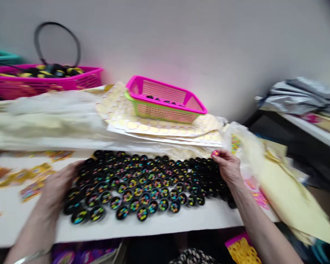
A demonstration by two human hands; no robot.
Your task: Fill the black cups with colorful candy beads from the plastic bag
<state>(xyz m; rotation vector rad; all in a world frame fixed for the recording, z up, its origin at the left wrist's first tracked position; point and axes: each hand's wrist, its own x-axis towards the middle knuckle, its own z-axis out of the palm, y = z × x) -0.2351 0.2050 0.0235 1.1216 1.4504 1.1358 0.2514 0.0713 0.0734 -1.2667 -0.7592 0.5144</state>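
Many small black cups [144, 198] stand in close rows on the white table, with bright pink, yellow, blue and green pieces inside. Along the left end of these rows lies my left hand [55, 183], its blurred fingers stretched out against the outer cups. My right hand [228, 167] is over the far right end of the group. Between its thumb and fingers it pinches a small round pink piece [215, 153] with a yellowish mark, possibly a sticker. Several cups on the right look darker, and their contents are hard to make out.
Behind the cups, a pink and green basket [165, 114] sits on sheets of round stickers [143, 128]. A pink basket [88, 79] with black and yellow items stands back left. Orange packets [34, 190] lie left; yellowish sheets [294, 194] hang over the right edge.
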